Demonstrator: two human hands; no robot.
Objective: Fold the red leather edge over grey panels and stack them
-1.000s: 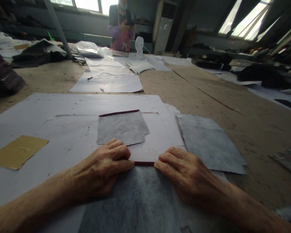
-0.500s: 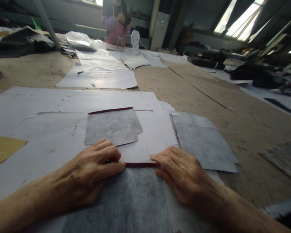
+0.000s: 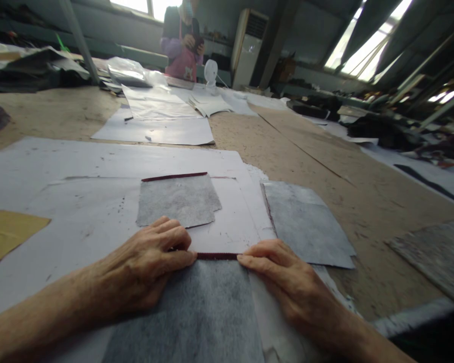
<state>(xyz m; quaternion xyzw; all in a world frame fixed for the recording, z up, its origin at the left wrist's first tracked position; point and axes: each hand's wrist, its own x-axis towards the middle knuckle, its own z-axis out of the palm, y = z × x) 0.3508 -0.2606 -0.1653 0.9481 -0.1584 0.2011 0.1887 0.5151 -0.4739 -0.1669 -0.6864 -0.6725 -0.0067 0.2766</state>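
Observation:
A grey fabric piece (image 3: 196, 312) lies on white paper (image 3: 79, 242) in front of me, its far edge folded over as a dark red strip (image 3: 217, 256). At the strip's left part my left hand (image 3: 151, 262) has its fingers closed on the edge. My right hand (image 3: 283, 272) pinches the strip's right end between thumb and fingers. Just beyond, a smaller grey piece (image 3: 177, 201) lies flat with a dark red strip along its far edge. To the right rests a stack of grey pieces (image 3: 308, 222).
Yellow-brown paper (image 3: 13, 234) lies at the left. White sheets (image 3: 155, 128), a clear plastic bag (image 3: 124, 70) and a small white fan (image 3: 211, 73) are farther back. A person (image 3: 181, 45) in a pink apron stands across the table. Dark material (image 3: 382, 131) lies at the right.
My right thumb and fingers have closed together at the strip's right end. My left hand has barely moved. The view has tilted up a little, and the person's hands are a bit higher in it.

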